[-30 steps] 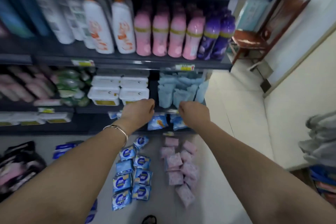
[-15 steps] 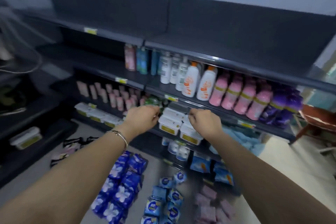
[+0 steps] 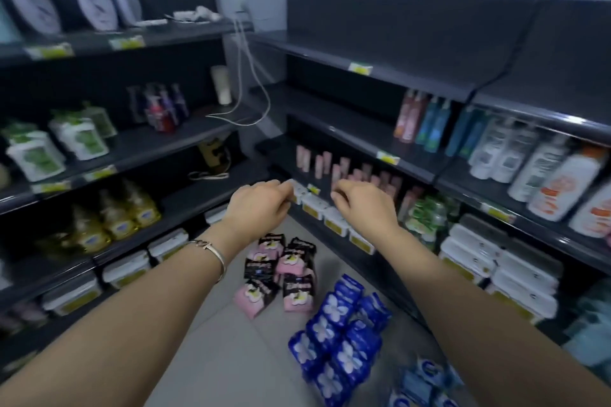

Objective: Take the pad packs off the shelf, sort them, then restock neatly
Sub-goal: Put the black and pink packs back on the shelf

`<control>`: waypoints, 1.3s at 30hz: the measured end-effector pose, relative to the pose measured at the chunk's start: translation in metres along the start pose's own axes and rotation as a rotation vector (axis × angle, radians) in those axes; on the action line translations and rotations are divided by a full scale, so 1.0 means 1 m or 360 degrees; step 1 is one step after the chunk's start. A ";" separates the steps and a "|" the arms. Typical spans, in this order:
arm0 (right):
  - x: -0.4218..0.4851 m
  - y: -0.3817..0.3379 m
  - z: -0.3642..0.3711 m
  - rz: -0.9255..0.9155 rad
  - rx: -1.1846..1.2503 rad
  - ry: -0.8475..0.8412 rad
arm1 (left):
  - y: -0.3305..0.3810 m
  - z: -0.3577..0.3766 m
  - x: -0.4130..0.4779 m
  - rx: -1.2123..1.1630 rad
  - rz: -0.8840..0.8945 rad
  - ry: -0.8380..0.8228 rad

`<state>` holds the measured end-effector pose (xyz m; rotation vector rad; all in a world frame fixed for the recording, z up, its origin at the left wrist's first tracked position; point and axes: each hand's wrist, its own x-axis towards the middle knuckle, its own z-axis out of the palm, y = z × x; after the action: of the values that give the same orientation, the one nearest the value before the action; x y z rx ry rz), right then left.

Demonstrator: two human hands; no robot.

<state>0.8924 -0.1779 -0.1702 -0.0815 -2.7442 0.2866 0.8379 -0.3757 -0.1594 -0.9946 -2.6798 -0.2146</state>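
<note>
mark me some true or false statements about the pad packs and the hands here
1. The pink-and-black pad packs lie on the floor. True.
2. The dark blue pad packs sit on the top shelf. False: they are piled on the floor, right of the pink-and-black ones.
3. The left hand has a bracelet at its wrist. True.
4. The right hand holds a blue pack. False: its fingers are curled and no pack is in it.

hands 2: left hand point(image 3: 261, 206), right hand point(image 3: 362, 205) | pad-pack piles 3 (pink pile point(image 3: 284, 271), dark-blue pile point(image 3: 340, 340), light-blue pile point(image 3: 420, 385))
</note>
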 end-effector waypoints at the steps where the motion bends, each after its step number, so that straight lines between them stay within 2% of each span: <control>1: 0.011 -0.014 0.008 -0.0040 0.0006 -0.0013 | -0.015 -0.001 -0.002 -0.0017 -0.0028 -0.0003; 9: 0.088 -0.073 0.065 -0.0248 0.0125 -0.0069 | -0.123 0.017 0.004 -0.0100 -0.0095 -0.0083; 20: 0.207 -0.109 0.165 -0.0281 0.0414 -0.0200 | -0.235 0.057 0.076 -0.0251 -0.0131 -0.0126; 26: 0.262 -0.139 0.211 -0.0181 0.0303 -0.0297 | -0.311 0.082 0.113 -0.0270 -0.0082 -0.0210; 31: 0.295 -0.156 0.249 0.0067 0.0229 -0.0213 | -0.368 0.113 0.152 -0.0378 0.0117 -0.0337; 35: 0.304 -0.153 0.269 0.0261 0.0282 -0.0227 | -0.387 0.136 0.191 -0.0382 0.0290 -0.0500; 39: 0.306 -0.134 0.287 0.0467 0.0269 -0.0266 | -0.385 0.170 0.222 -0.0499 0.0435 -0.0524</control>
<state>0.4987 -0.3338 -0.2908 -0.4345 -2.8551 0.6300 0.3893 -0.4891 -0.2695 -1.6034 -2.8067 -0.4602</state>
